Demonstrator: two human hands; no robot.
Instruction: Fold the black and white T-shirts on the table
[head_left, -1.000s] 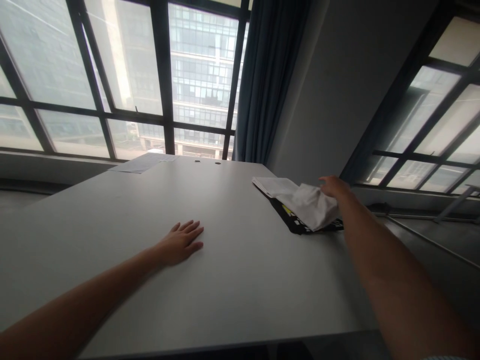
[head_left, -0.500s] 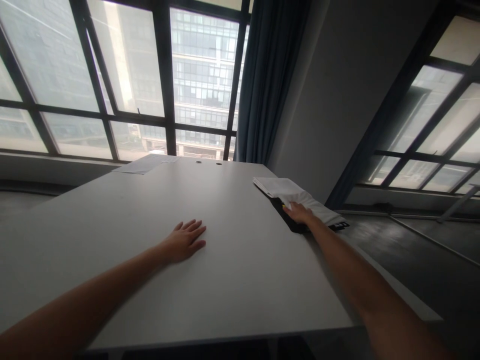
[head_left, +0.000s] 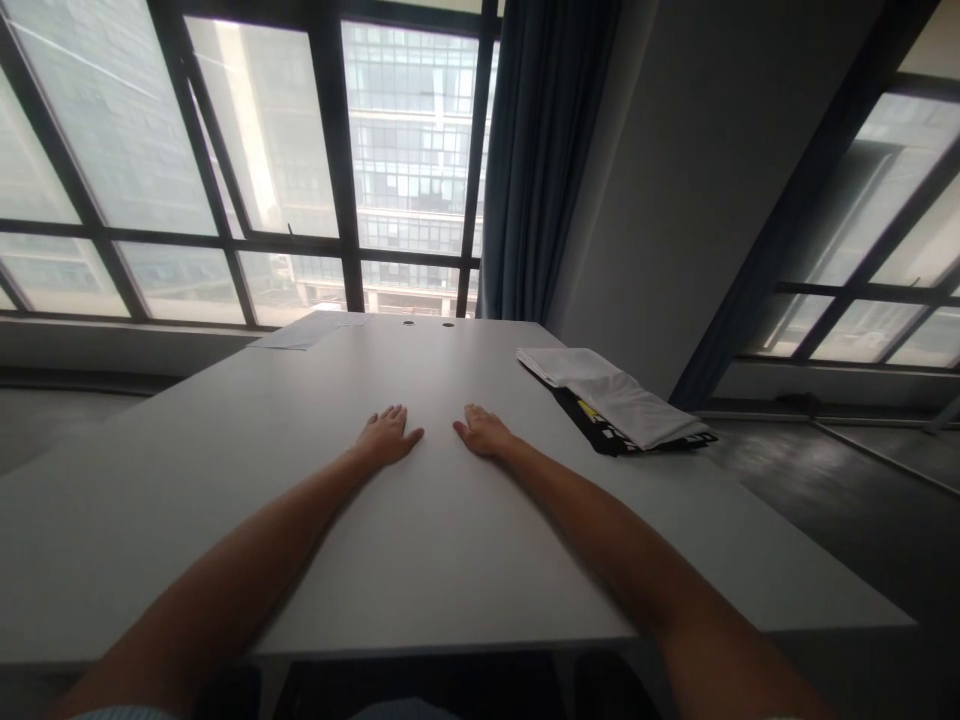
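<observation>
Palm down on the white table [head_left: 420,560] lies my left hand [head_left: 386,436], its fingers stretched out and nothing in it. My right hand [head_left: 484,432] rests flat a short way to its right, also without anything in it, thumb pointing inward. To the right of that hand, by the table's right edge, is a folded white cloth [head_left: 626,398]. It lies on top of a folded black cloth-like item [head_left: 600,432] with yellow and white print, most of which is covered.
A white sheet of paper [head_left: 311,332] lies at the far left of the table. Two round dark holes sit near the far edge. Beyond stand large windows [head_left: 412,150], a blue curtain [head_left: 529,170] and a grey pillar [head_left: 652,200].
My right hand has left the cloth pile and moved left onto the tabletop. The white cloth now lies flatter over the black item. My left hand has shifted slightly forward and right.
</observation>
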